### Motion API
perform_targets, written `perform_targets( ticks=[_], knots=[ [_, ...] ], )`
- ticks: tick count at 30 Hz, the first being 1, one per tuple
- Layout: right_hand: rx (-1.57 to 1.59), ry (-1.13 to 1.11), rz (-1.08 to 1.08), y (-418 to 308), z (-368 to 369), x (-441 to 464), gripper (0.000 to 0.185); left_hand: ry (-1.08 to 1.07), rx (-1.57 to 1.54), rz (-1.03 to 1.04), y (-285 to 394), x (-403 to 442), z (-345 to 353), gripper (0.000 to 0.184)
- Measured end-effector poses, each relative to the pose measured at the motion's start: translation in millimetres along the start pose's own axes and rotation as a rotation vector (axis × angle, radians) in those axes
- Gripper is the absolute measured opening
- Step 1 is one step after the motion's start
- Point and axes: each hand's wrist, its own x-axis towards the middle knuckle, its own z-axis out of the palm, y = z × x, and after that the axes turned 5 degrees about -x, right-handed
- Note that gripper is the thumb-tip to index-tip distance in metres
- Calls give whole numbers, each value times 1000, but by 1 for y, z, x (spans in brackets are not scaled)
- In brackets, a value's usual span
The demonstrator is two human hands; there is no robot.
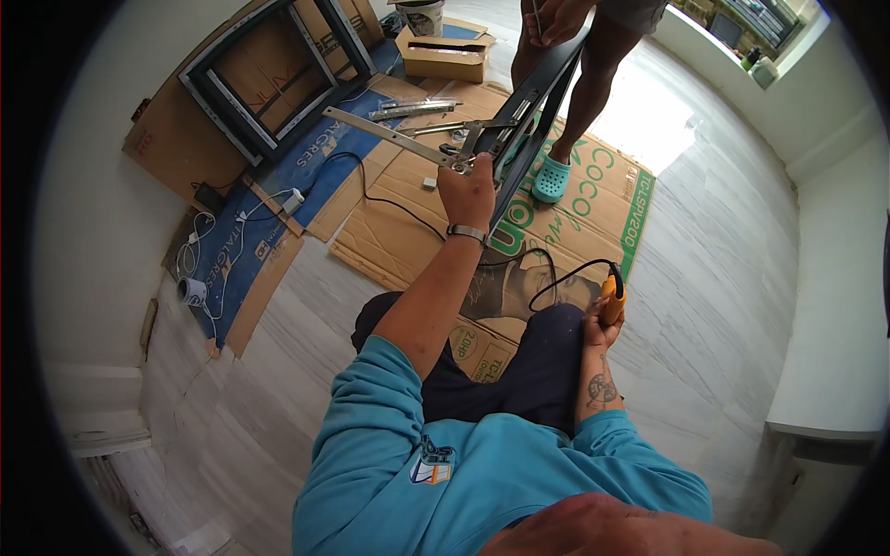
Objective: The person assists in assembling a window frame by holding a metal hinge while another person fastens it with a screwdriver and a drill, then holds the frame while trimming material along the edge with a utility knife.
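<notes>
My left hand (466, 193), a watch band at its wrist, reaches forward with its fingers closed around the lower part of a dark metal window frame (535, 102). Beside those fingers, a flat silver hinge arm (389, 139) sticks out to the left. The frame stands tilted, and another person's hand (559, 20) is at its upper end. Near my right knee, my right hand (603, 322) is closed around an orange corded power tool (613, 301). A black cord (577, 271) runs from its far end; its working end is hidden.
Flattened cardboard (389, 236) covers the floor. The other person stands ahead in a teal clog (551, 180). Another dark frame (278, 79) leans at the left wall. Metal hinges (414, 108), an open carton (445, 63), a bucket (422, 18) and white cables (227, 250) lie around.
</notes>
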Motion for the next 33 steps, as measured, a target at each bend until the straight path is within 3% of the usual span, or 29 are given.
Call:
perform_targets(
  ticks=[2,4,10,14,16,33],
  knots=[
    [1,-5,6,-2,0,0,52,6,-19,23,0,0,-1,28],
    [0,-9,12,-2,0,-1,53,-38,7,3,0,2,-3,50],
    [14,-6,24,-3,0,-1,55,-71,-79,-117,20,-1,-7,49],
    [13,-3,11,1,0,-2,55,-18,-8,-56,8,4,-6,50],
    [19,6,-1,6,3,-5,55,-25,41,-124,12,4,-8,50],
    [9,20,-15,11,7,-9,55,90,-16,-51,9,6,-6,43]
  ],
)
